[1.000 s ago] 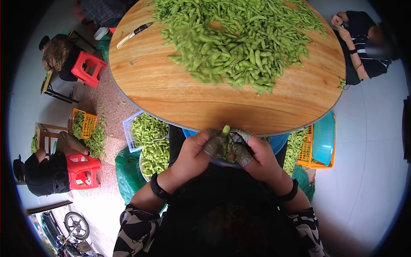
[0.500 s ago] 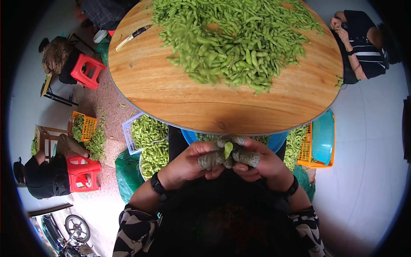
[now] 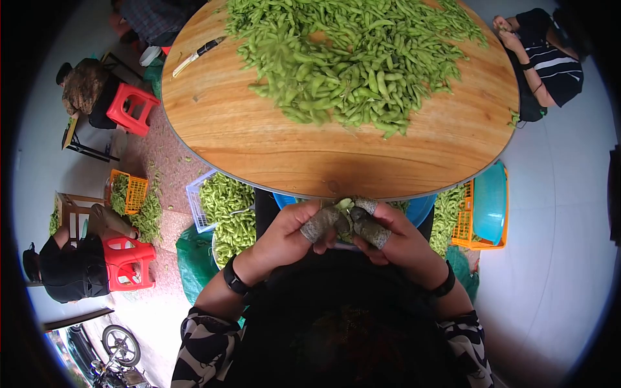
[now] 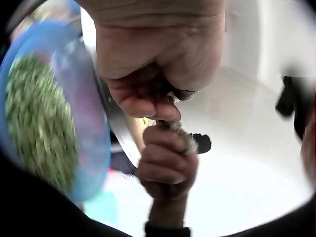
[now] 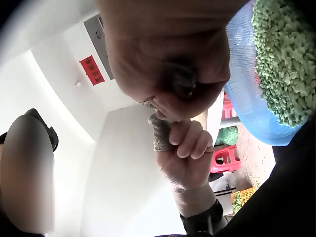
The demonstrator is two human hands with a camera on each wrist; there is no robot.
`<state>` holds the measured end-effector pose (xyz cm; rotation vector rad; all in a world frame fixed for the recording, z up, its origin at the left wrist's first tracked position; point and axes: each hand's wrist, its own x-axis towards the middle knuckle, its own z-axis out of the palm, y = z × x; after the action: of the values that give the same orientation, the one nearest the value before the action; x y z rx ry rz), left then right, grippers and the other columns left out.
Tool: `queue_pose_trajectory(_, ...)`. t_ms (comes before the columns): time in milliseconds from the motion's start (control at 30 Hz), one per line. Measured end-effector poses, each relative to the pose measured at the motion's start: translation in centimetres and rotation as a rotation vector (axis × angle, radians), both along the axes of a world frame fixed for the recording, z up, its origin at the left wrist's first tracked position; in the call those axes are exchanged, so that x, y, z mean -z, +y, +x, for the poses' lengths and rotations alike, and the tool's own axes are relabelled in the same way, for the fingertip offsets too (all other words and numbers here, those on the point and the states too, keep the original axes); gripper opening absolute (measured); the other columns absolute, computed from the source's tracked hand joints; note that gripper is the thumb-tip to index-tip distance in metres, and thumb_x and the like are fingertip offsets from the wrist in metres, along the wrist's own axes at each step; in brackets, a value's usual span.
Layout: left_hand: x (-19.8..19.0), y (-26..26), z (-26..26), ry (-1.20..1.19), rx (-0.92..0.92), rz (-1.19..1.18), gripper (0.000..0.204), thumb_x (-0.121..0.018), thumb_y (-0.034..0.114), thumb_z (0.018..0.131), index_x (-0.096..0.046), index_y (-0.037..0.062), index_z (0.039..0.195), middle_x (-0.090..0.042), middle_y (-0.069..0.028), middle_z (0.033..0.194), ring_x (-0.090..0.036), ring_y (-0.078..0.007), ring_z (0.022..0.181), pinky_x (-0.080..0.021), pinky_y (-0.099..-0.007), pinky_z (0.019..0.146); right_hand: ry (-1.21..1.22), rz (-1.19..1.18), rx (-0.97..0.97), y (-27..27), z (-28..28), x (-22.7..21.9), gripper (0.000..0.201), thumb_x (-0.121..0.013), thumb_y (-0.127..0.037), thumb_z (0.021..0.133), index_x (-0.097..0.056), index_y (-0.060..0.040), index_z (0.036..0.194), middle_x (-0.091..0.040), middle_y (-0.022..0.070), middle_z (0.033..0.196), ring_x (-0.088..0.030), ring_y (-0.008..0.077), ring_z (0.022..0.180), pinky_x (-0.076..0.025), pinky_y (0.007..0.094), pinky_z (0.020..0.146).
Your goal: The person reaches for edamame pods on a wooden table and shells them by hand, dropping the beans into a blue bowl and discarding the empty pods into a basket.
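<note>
In the head view, my left hand (image 3: 288,231) and right hand (image 3: 404,236) meet just below the table's near edge. Grey, worn wrappings cover the thumbs and some fingertips. A green soybean pod (image 3: 345,204) is pinched between the two hands, mostly hidden by the fingers. Both wrist views show the curled fingers of the two hands touching. A dark, shiny object (image 5: 184,81) shows inside the curled right hand; I cannot tell what it is. Below the hands, a blue basin (image 4: 101,163) holds a heap of green beans (image 4: 39,123).
A large pile of soybean pods (image 3: 362,71) covers the far part of the round wooden table (image 3: 259,155). A knife (image 3: 199,55) lies at its left edge. A white crate (image 3: 195,200) and an orange crate (image 3: 462,226) flank my legs. People sit left and right.
The hands have turned and shifted against each other around the pod, which stood up higher between them a second ago. The person at the right has moved their arms slightly.
</note>
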<state>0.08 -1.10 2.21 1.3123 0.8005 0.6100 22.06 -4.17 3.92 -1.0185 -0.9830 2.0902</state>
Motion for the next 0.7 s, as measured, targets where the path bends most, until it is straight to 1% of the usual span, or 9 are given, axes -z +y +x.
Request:
queue_pose_trajectory(67,0.0,0.0,-0.1,-0.099,0.004,-0.162,0.013,-0.055,0.012,0.095,-0.058,0.0028,0.086,-0.058,-0.003,0.069,-0.058,-0.0103,0.061,-0.046,-0.0241,0.054,-0.121,0.143,0.072,0.0,-0.2,0.3,0.026,-0.056,-0.011,0.092,-0.052,-0.0053,0.117,-0.058,0.0003,0.074,-0.055,0.01,0.059,-0.044,0.0238,0.054)
queue_pose_trajectory(133,0.7,-0.2,-0.2,0.005,0.017,0.047,0.011,-0.053,0.006,0.094,-0.056,0.0014,0.084,-0.057,-0.0069,0.068,-0.057,-0.0152,0.058,-0.046,-0.0261,0.055,-0.242,0.281,0.148,0.0,-0.3,1.7,0.028,-0.06,-0.012,0.089,-0.053,-0.0041,0.115,-0.06,0.0033,0.074,-0.059,0.014,0.062,-0.048,0.0269,0.057)
queue_pose_trajectory(200,0.4,-0.4,0.3,0.097,0.023,0.251,0.01,-0.053,0.005,0.092,-0.055,0.0009,0.083,-0.056,-0.0097,0.068,-0.056,-0.02,0.058,-0.046,-0.0284,0.055,-0.558,0.813,0.337,0.4,-0.5,3.4,0.028,-0.065,-0.013,0.089,-0.057,-0.0019,0.113,-0.064,0.0046,0.081,-0.056,0.0078,0.069,-0.046,0.0247,0.06)
queue_pose_trajectory(233,0.2,-0.5,0.5,0.189,0.021,0.46,0.009,-0.054,0.003,0.09,-0.054,0.0004,0.082,-0.055,-0.0126,0.067,-0.056,-0.0248,0.057,-0.045,-0.0307,0.055,-0.559,0.812,0.341,0.4,-0.6,3.3,0.028,-0.065,-0.013,0.089,-0.057,-0.0019,0.113,-0.064,0.0046,0.081,-0.056,0.0078,0.069,-0.046,0.0247,0.06)
queue_pose_trajectory(300,-0.3,-0.6,0.6,0.198,0.026,0.471,0.007,-0.054,0.001,0.088,-0.054,0.0002,0.081,-0.054,-0.0144,0.068,-0.055,-0.0287,0.058,-0.045,-0.0326,0.055,-0.601,0.743,0.243,0.5,-1.0,2.4,0.032,-0.071,-0.017,0.081,-0.057,0.0014,0.103,-0.063,0.0172,0.079,-0.063,0.0259,0.069,-0.05,0.0342,0.066)
queue_pose_trajectory(433,-0.2,-0.8,-0.1,0.164,0.126,0.416,0.003,-0.054,-0.001,0.085,-0.055,0.0004,0.082,-0.052,-0.0165,0.068,-0.054,-0.0342,0.06,-0.044,-0.0358,0.055,-0.57,0.819,0.205,0.4,-1.1,2.6,0.026,-0.069,-0.016,0.081,-0.058,0.0013,0.097,-0.062,0.0167,0.078,-0.063,0.0266,0.07,-0.05,0.0342,0.066)
queue_pose_trajectory(567,0.4,-0.8,-0.2,0.09,0.195,0.354,0.005,-0.051,-0.002,0.086,-0.055,0.0007,0.084,-0.053,-0.0122,0.065,-0.055,-0.0263,0.055,-0.043,-0.0314,0.052,-0.562,0.689,0.065,0.4,-0.8,2.3,0.023,-0.067,-0.013,0.076,-0.057,0.0011,0.091,-0.061,0.0187,0.077,-0.062,0.0322,0.069,-0.049,0.0371,0.064)
queue_pose_trajectory(633,0.7,-1.1,-0.2,0.051,0.155,-0.039,0.01,-0.048,-0.002,0.088,-0.057,0.0015,0.087,-0.053,-0.0056,0.062,-0.053,-0.0148,0.052,-0.041,-0.0257,0.05,-0.607,0.64,0.046,0.4,-0.8,2.8,0.022,-0.066,-0.011,0.074,-0.056,0.0012,0.09,-0.061,0.0198,0.077,-0.062,0.0351,0.07,-0.049,0.0383,0.063)
queue_pose_trajectory(700,1.1,-1.0,-0.4,0.086,0.092,-0.036,0.012,-0.047,-0.001,0.089,-0.058,0.0019,0.089,-0.052,-0.0031,0.061,-0.052,-0.0111,0.052,-0.04,-0.0239,0.05,-0.766,0.732,0.078,0.2,-0.7,2.9,0.022,-0.064,-0.009,0.071,-0.054,0.0017,0.087,-0.06,0.022,0.075,-0.06,0.0411,0.071,-0.048,0.0407,0.062)
